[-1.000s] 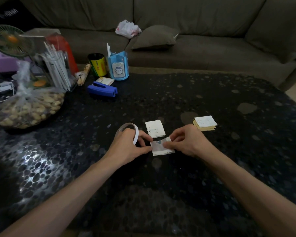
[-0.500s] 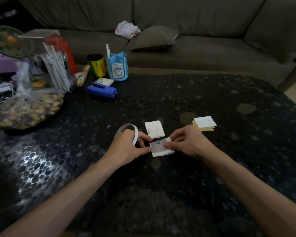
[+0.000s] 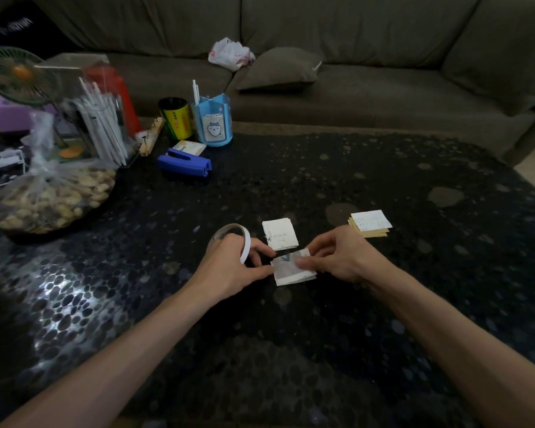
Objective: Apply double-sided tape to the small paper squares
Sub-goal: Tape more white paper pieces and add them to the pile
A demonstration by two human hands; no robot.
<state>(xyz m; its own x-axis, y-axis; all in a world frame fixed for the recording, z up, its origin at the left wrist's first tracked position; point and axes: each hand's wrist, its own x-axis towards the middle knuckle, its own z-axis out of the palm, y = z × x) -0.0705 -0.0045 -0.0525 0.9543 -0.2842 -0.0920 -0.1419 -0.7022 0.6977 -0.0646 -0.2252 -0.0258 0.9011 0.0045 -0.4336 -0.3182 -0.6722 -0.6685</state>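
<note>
Left hand: the left hand point(image 3: 232, 267) was closed around the tape roll point(image 3: 230, 242), the ring looped over the fingers, thumb and forefinger reaching to the near square's left edge. Judged to keep the roll close so the strip stayed short and taut.
Right hand: the right hand point(image 3: 343, 257) pinched the right side of the paper square point(image 3: 294, 268), fingertips pressing it flat on the surface point(image 3: 322, 350), evidently to stop it lifting with the tape.
Work piece: the square lay between both hands; whether tape was already stuck down could not be told.
Second square: another square point(image 3: 280, 234) lay just beyond, apart from the hands.
Supply: a small stack of squares point(image 3: 370, 223) sat to the right, near the right hand, within easy reach.
Clutter: a blue stapler point(image 3: 184, 163) stood well apart.
</note>
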